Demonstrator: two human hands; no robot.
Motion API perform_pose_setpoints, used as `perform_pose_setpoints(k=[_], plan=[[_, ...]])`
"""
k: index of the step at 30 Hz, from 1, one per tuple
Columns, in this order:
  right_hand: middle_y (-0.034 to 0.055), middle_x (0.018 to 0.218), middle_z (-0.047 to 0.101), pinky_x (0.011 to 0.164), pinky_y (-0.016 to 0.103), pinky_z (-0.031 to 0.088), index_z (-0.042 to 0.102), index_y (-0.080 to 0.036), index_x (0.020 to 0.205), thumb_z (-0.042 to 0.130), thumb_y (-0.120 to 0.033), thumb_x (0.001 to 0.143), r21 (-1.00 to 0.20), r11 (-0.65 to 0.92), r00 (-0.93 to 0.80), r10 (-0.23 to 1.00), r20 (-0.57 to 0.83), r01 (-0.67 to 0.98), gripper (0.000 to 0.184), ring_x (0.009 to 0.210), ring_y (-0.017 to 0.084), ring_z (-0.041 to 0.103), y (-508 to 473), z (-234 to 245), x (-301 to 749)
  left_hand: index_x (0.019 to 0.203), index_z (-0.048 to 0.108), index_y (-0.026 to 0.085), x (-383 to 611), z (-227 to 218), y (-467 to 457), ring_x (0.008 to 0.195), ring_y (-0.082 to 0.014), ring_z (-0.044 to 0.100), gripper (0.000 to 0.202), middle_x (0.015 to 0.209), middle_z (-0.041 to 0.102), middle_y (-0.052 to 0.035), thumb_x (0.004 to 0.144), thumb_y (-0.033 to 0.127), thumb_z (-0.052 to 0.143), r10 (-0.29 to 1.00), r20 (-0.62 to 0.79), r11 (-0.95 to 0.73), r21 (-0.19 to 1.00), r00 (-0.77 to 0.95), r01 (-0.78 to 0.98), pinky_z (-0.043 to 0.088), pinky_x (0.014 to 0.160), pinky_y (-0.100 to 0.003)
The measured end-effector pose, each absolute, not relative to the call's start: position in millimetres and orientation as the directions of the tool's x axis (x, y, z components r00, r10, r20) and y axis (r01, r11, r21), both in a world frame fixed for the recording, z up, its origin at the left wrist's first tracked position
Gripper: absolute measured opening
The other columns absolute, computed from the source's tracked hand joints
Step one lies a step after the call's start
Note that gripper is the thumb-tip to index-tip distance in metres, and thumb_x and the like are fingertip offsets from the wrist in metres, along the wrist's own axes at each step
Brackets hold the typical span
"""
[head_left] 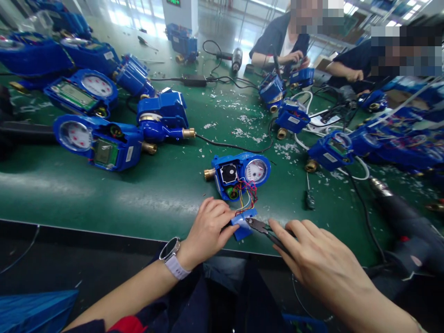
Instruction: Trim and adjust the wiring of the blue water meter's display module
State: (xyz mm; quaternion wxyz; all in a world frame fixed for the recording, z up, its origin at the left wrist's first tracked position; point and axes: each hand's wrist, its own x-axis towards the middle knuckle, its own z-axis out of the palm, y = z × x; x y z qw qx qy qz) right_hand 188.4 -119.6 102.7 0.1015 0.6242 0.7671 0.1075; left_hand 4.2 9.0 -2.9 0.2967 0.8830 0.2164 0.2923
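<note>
In front of me on the green table lies an opened blue water meter (222,182) with a round dial, a brass fitting and thin coloured wires (248,194) coming out of it. The wires run to a small blue plastic cover (243,231) near the table's front edge. My left hand (210,226), with a watch on its wrist, pinches the left side of this cover between thumb and fingers. Closed around the handles of dark cutting pliers (258,225) is my right hand (308,247). The pliers' tip touches or overlaps the cover's upper part, close to the wires.
Several blue water meters (118,143) stand at the left, and more (329,152) at the right. A screwdriver (310,199) and a heat gun (391,203) lie to the right. White scraps (249,132) and black cables (236,148) spread over the table (166,185). Two people work opposite.
</note>
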Motion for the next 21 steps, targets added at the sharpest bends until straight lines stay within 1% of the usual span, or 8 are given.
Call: perform_pose_setpoints(k=[2, 4, 6, 10, 13, 15, 17, 21], plan=[[0.0016, 0.077, 0.052, 0.055, 0.033, 0.037, 0.062, -0.015, 0.115, 0.08, -0.019, 0.073, 0.289, 0.174, -0.176, 0.984, -0.021, 0.941, 0.046, 0.067, 0.021, 0.051, -120.4, 100.5, 186.9, 0.103, 0.063, 0.018, 3.9, -3.8, 9.0, 0.094, -0.0222, 0.054, 0.015, 0.091, 0.062, -0.004, 0.092, 0.027, 0.057, 0.56, 0.377, -0.727, 0.651, 0.738, 0.219, 0.038, 0.092, -0.045], [0.0024, 0.078, 0.053, 0.055, 0.033, 0.041, 0.061, -0.014, 0.116, 0.079, -0.021, 0.075, 0.254, 0.153, -0.153, 0.988, -0.02, 0.955, 0.045, 0.068, 0.022, 0.053, -121.4, 96.9, 186.9, 0.105, 0.062, 0.019, 3.5, -5.5, 9.2, 0.095, -0.0226, 0.054, 0.016, 0.092, 0.062, -0.0044, 0.092, 0.027, 0.057, 0.566, 0.366, -0.723, 0.651, 0.738, 0.232, 0.038, 0.094, -0.046], [0.0029, 0.081, 0.055, 0.057, 0.032, 0.045, 0.059, -0.015, 0.118, 0.077, -0.021, 0.078, 0.175, 0.125, -0.119, 0.992, -0.04, 0.977, 0.044, 0.069, 0.022, 0.056, -122.9, 92.6, 188.6, 0.105, 0.062, 0.018, 3.1, -7.1, 9.3, 0.096, -0.023, 0.053, 0.017, 0.093, 0.062, -0.0053, 0.092, 0.027, 0.057, 0.574, 0.367, -0.721, 0.65, 0.732, 0.24, 0.038, 0.095, -0.047], [0.0037, 0.088, 0.06, 0.065, 0.032, 0.052, 0.056, -0.019, 0.124, 0.069, -0.02, 0.086, -0.031, 0.011, -0.015, 0.992, -0.125, 0.999, 0.04, 0.076, 0.021, 0.062, -127.0, 83.8, 194.9, 0.106, 0.063, 0.018, 2.8, -7.6, 8.8, 0.096, -0.0231, 0.053, 0.017, 0.094, 0.062, -0.0057, 0.091, 0.026, 0.057, 0.582, 0.375, -0.722, 0.647, 0.722, 0.245, 0.038, 0.094, -0.048], [0.0042, 0.093, 0.063, 0.071, 0.032, 0.053, 0.056, -0.019, 0.125, 0.065, -0.02, 0.089, -0.162, -0.049, 0.025, 0.989, -0.149, 0.986, 0.038, 0.081, 0.021, 0.064, -129.6, 78.0, 199.3, 0.107, 0.062, 0.019, 2.9, -6.8, 8.4, 0.096, -0.0229, 0.053, 0.017, 0.095, 0.062, -0.0055, 0.091, 0.026, 0.058, 0.579, 0.376, -0.724, 0.646, 0.723, 0.244, 0.038, 0.094, -0.048], [0.0039, 0.095, 0.064, 0.073, 0.031, 0.052, 0.056, -0.02, 0.126, 0.065, -0.02, 0.089, -0.212, -0.064, 0.031, 0.987, -0.155, 0.975, 0.038, 0.083, 0.02, 0.064, -130.7, 75.9, 200.8, 0.107, 0.062, 0.019, 2.9, -6.9, 8.5, 0.096, -0.0228, 0.053, 0.017, 0.096, 0.062, -0.0053, 0.091, 0.026, 0.057, 0.581, 0.373, -0.721, 0.649, 0.723, 0.244, 0.038, 0.094, -0.047], [0.0044, 0.095, 0.063, 0.071, 0.031, 0.051, 0.056, -0.02, 0.126, 0.066, -0.018, 0.088, -0.163, -0.037, 0.014, 0.99, -0.14, 0.986, 0.04, 0.082, 0.021, 0.062, -130.9, 76.6, 200.5, 0.107, 0.061, 0.019, 2.8, -7.4, 8.8, 0.096, -0.0228, 0.053, 0.018, 0.096, 0.062, -0.0053, 0.091, 0.025, 0.057, 0.582, 0.362, -0.715, 0.654, 0.728, 0.246, 0.039, 0.094, -0.046], [0.0069, 0.093, 0.059, 0.065, 0.034, 0.043, 0.058, -0.018, 0.125, 0.07, -0.021, 0.085, 0.156, 0.079, -0.076, 0.997, -0.027, 0.985, 0.042, 0.078, 0.024, 0.054, -127.3, 85.7, 195.3, 0.11, 0.061, 0.019, 2.8, -7.6, 9.2, 0.098, -0.0233, 0.053, 0.02, 0.096, 0.061, -0.0051, 0.091, 0.026, 0.058, 0.58, 0.347, -0.71, 0.659, 0.737, 0.248, 0.038, 0.095, -0.047]])
